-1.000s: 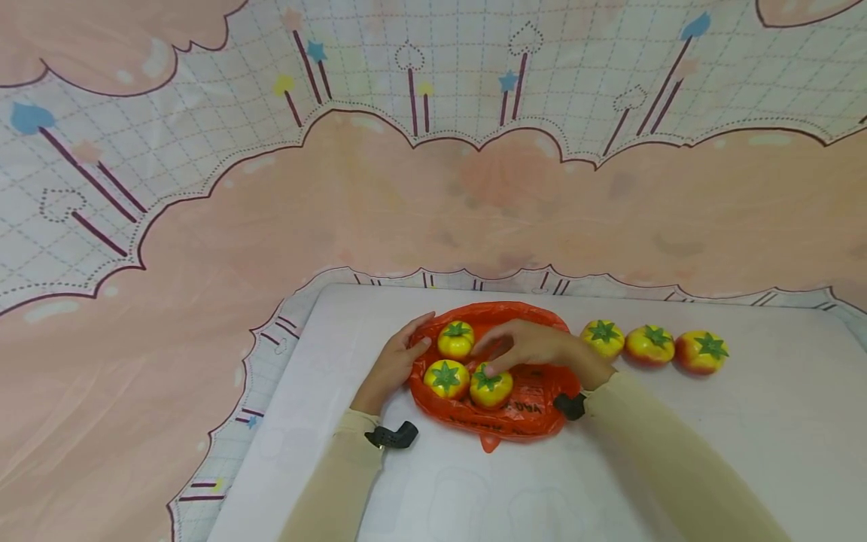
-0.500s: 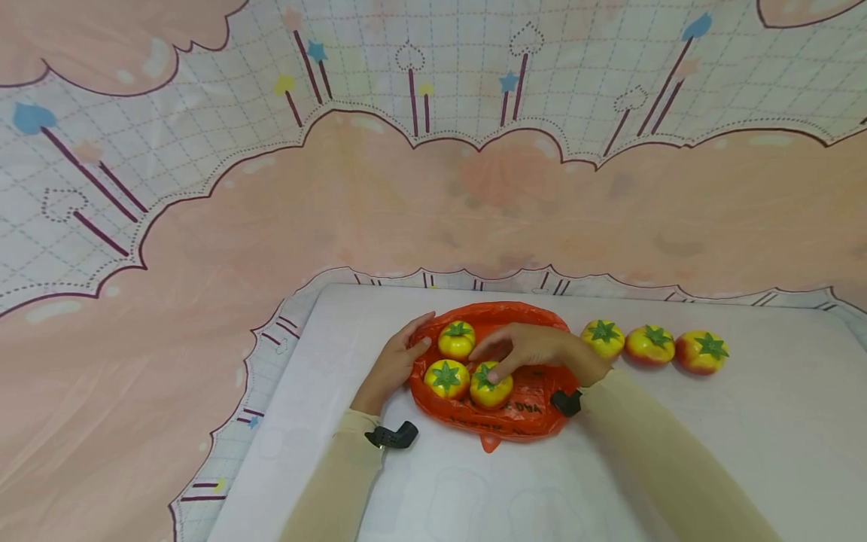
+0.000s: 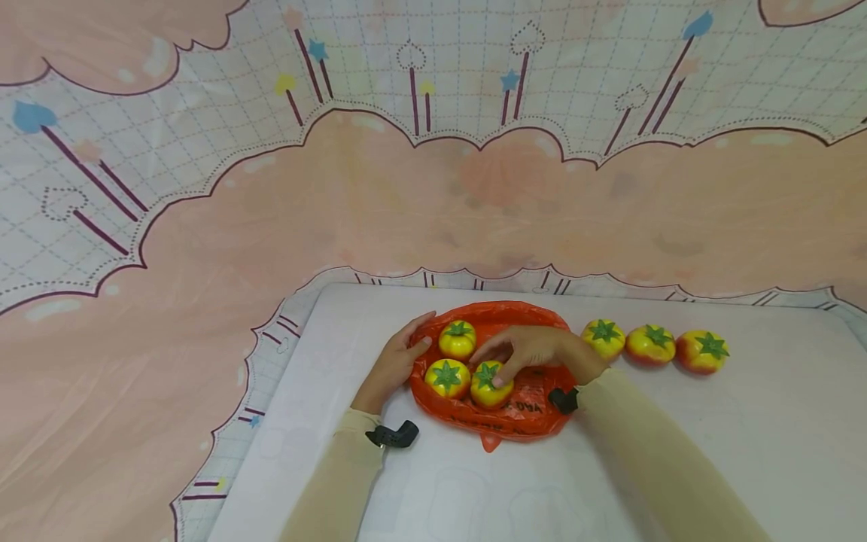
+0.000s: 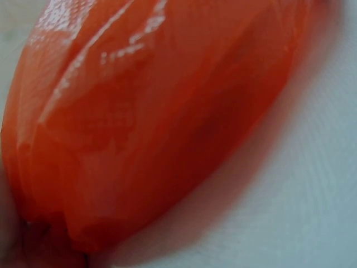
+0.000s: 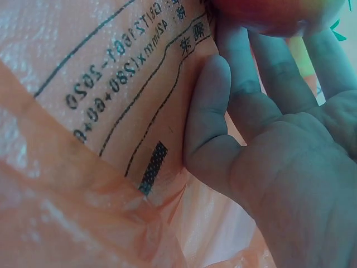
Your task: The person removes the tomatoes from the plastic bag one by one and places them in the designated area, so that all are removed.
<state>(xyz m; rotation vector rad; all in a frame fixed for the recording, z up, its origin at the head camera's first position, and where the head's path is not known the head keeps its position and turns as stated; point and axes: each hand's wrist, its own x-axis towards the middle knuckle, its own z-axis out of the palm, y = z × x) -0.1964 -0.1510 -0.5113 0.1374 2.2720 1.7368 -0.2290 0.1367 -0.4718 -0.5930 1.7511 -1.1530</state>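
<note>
A red plastic bag [image 3: 535, 429] with dark printing lies spread on the white table, its rim folded back into a basket shape. Inside sit three yellow-and-red toy tomatoes with green star-shaped leaves: one toy tomato [image 3: 457, 346] at the back, another toy tomato [image 3: 447, 388] at front left, and a third toy tomato [image 3: 489, 397] beside it. My left hand [image 3: 393, 369] holds the bag's left rim, thumb over the edge. My right hand [image 3: 542, 351] reaches in from the right, thumb on the third tomato, fingers behind it. In the right wrist view that tomato [image 5: 279, 17] is at the fingers.
To the bag's right stand three more toy tomatoes in a row: a near one [image 3: 612, 346] close to my right wrist, a middle one [image 3: 649, 354] and an outer one [image 3: 694, 361]. A patterned curtain [image 3: 433, 203] hangs behind the white table [image 3: 765, 436].
My right thumb has slid rightward and down across the third tomato, and the right wrist has shifted slightly left. The tomatoes and my left hand stay almost still.
</note>
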